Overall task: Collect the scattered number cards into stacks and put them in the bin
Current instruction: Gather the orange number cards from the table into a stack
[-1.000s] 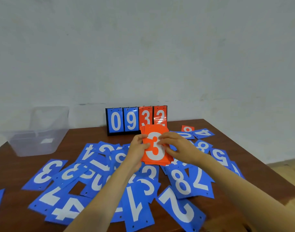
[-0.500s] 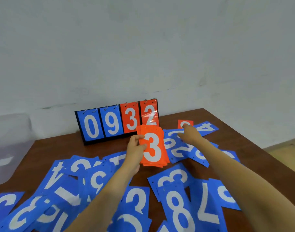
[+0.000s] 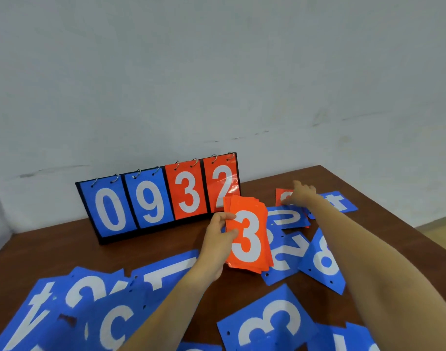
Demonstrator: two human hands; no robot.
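My left hand grips a stack of orange number cards with a white 3 on top, held just above the table. My right hand reaches far right and rests its fingers on a lone orange card lying flat near the back edge. Whether those fingers pinch the card is unclear. Several blue number cards lie scattered over the brown table, some overlapping. The bin is out of view.
A black flip scoreboard showing 0 9 3 2 stands at the back of the table against the pale wall. The table's right edge runs diagonally, with floor beyond it.
My right hand left the orange stack and stretched out to the lone orange card at the far right. The view turned right, so the clear bin dropped out on the left.
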